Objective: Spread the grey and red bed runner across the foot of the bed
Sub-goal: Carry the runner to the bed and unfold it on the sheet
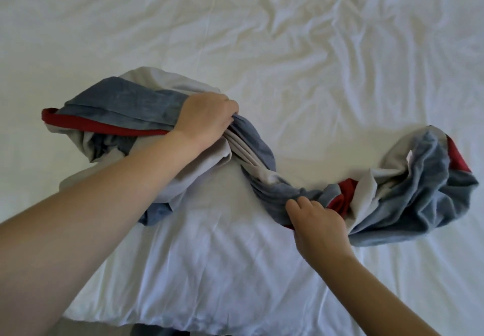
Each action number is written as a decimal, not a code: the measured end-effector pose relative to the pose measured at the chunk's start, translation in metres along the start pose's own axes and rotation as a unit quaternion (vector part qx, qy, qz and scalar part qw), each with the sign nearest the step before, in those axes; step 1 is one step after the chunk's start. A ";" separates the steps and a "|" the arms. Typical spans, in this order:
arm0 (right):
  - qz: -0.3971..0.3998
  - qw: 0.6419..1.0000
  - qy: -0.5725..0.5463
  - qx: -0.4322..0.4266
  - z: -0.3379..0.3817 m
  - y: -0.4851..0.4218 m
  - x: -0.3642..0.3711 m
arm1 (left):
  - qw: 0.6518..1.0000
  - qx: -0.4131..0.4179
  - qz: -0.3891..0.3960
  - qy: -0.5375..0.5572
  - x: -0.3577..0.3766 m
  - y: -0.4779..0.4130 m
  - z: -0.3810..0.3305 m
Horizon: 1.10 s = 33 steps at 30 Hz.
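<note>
Gripping the twisted grey and red bed runner [419,178], bunched by the near edge of the bed [262,34], our left hand [207,118] clenches one bundle and our right hand [317,220] pinches its middle; we should untwist before pulling the ends apart.

A white sheet [262,21] covers the whole surface, heavily creased toward the far right and smoother at the left, with a dark strip [159,331] showing below its near edge.
</note>
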State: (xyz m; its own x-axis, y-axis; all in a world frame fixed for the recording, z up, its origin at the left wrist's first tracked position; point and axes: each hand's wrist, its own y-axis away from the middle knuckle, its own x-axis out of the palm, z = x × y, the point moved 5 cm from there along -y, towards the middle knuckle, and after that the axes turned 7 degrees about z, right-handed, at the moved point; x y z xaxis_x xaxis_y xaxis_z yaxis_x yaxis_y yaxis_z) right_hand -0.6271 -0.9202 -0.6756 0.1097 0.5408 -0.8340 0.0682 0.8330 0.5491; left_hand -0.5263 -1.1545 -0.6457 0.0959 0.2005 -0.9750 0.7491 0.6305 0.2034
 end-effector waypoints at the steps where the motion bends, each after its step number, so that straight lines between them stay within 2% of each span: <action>1: 0.003 1.000 -0.009 0.006 0.000 -0.001 -0.002 | 1.000 0.008 -0.021 0.005 -0.007 0.006 0.001; 5: -0.002 0.999 -0.054 -0.010 0.012 -0.012 -0.034 | 0.995 0.014 -0.100 0.025 -0.031 0.038 0.025; 11: -0.097 0.989 -0.090 -0.060 0.055 -0.065 -0.107 | 0.990 -0.042 -0.137 -0.006 -0.039 0.095 0.090; 16: -0.181 0.969 -0.133 -0.105 0.105 -0.114 -0.154 | 0.988 -0.123 -0.095 0.007 -0.024 0.127 0.153; 19: -0.201 0.957 -0.146 -0.148 0.138 -0.140 -0.173 | 0.991 -0.123 -0.044 0.019 -0.013 0.134 0.180; 21: -0.185 0.964 -0.090 -0.171 0.162 -0.156 -0.174 | 0.993 -0.108 -0.045 0.014 -0.011 0.134 0.195; 24: -0.173 0.973 -0.009 -0.149 0.182 -0.179 -0.170 | 0.995 -0.073 -0.065 0.017 -0.018 0.127 0.215; 33: -0.205 0.976 -0.004 -0.069 0.171 -0.220 -0.209 | 0.997 -0.032 -0.075 -0.005 -0.053 0.069 0.263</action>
State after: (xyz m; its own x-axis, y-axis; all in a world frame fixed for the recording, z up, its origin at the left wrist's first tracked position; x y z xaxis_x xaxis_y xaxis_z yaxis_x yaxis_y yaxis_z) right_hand -0.4955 -1.2364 -0.6133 0.1095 0.1586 -0.9813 -0.0259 0.9873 0.1566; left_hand -0.3078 -1.3188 -0.6035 -0.0076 0.0930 -0.9956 0.7121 0.6995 0.0599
